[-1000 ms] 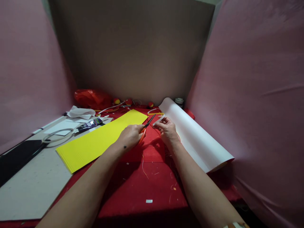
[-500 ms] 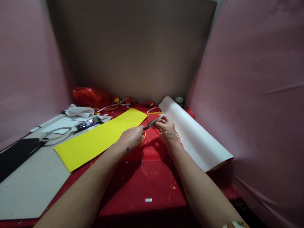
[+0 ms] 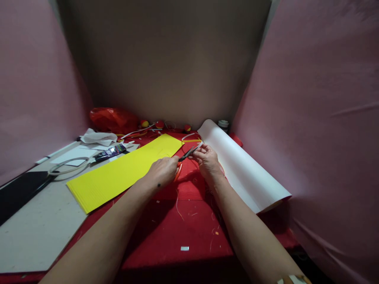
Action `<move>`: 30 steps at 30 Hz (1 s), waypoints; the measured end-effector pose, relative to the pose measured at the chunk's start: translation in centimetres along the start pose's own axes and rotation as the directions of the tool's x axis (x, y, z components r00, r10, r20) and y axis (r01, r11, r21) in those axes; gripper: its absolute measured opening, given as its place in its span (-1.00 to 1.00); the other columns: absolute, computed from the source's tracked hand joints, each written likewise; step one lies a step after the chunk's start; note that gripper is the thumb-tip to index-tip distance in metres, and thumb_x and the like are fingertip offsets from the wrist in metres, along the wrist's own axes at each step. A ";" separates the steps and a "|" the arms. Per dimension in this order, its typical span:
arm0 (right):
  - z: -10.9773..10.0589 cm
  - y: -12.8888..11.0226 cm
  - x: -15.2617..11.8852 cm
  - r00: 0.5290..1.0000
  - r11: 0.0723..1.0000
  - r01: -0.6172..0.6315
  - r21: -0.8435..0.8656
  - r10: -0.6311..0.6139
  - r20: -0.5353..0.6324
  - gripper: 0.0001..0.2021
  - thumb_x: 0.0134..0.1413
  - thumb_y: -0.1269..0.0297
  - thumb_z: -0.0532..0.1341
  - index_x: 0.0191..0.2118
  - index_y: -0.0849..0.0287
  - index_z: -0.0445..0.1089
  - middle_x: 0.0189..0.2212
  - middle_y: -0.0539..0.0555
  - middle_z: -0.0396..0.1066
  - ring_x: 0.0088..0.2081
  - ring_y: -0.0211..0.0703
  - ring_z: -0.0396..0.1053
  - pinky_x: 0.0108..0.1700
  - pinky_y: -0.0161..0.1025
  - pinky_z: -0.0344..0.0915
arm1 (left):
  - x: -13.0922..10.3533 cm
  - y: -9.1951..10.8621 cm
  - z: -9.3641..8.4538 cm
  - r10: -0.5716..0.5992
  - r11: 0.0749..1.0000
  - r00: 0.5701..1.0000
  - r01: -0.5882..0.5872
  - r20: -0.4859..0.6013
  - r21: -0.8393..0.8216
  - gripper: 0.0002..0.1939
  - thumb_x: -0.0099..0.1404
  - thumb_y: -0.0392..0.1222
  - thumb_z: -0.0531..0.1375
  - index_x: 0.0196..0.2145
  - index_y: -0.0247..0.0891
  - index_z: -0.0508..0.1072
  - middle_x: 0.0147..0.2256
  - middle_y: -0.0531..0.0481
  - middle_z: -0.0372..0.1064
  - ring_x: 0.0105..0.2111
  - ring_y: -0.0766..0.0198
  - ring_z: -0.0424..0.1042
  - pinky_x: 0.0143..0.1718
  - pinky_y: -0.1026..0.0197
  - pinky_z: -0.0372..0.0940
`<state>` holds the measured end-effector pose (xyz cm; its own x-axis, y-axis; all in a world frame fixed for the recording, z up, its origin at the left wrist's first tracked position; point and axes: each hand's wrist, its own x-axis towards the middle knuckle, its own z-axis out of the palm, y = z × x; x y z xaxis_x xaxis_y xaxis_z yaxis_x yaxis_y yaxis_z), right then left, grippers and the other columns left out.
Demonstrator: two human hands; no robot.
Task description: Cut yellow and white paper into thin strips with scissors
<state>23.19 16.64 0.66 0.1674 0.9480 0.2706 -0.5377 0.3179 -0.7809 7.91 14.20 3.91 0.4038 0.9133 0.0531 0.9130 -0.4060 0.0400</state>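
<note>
Between pink walls (image 3: 310, 98), over the red surface (image 3: 168, 232), our left hand (image 3: 165, 170) is gripping scissors (image 3: 179, 172), our right hand (image 3: 208, 159) pinching a white strip (image 3: 200, 144).

Left hand (image 3: 164, 169) grips orange-handled scissors (image 3: 178, 172), blades slightly open and pointing toward right hand (image 3: 209, 162), which pinches a thin white strip (image 3: 200, 144). Ribbed red sheet (image 3: 192, 185) beneath. Yellow sheets (image 3: 124, 170) to the left; large white roll (image 3: 242, 167) right, lying slantwise.
</note>
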 end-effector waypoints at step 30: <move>0.5 -0.5 -0.2 1.000 1.000 -0.009 -0.006 0.009 -0.026 -0.48 -0.43 0.56 0.24 -0.19 0.14 0.19 -0.64 -0.23 0.25 -0.61 -0.38 0.30 -0.50 -0.33 0.41 | -0.2 0.5 0.1 0.028 0.999 0.998 -0.026 -0.064 0.037 -0.65 0.24 -0.12 -0.12 -0.22 -0.28 0.38 -0.33 -0.25 0.41 -0.31 -0.02 0.41 -0.41 0.14 0.18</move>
<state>23.04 16.26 1.31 0.1840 0.9509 0.2489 -0.5339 0.3093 -0.7869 8.28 13.85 3.80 0.4248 0.8975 0.1183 0.9038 -0.4280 0.0018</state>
